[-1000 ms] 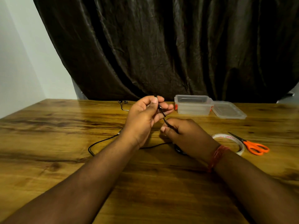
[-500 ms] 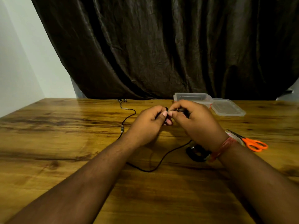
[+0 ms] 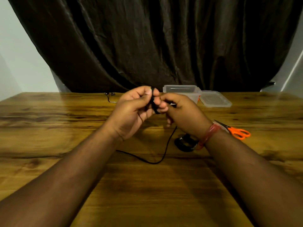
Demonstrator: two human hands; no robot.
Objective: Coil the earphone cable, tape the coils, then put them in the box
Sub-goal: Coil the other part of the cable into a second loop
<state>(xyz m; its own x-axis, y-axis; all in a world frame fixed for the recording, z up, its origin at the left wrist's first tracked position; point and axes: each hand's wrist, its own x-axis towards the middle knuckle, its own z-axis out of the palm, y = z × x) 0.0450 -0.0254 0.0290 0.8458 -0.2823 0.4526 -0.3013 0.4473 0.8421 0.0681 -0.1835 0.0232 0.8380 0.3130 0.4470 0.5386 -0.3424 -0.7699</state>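
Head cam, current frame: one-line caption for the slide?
Both hands, left hand and right hand, wind the black earphone cable above the wooden table; open box and scissors wait behind.

On the table: 1 box (image 3: 182,92), 1 lid (image 3: 214,99), 1 pair of scissors (image 3: 237,131), 2 hands (image 3: 131,110).

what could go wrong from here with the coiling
1. The coil is pinched small between the left hand and right hand; if either grip loosens, the loops may spring open.
2. A long slack stretch of earphone cable trails on the table under the left forearm and could snag as it is pulled in.
3. The scissors lie behind the right wrist, and the tape roll is not clearly visible, so reaching for either one-handed may let the coil unravel.
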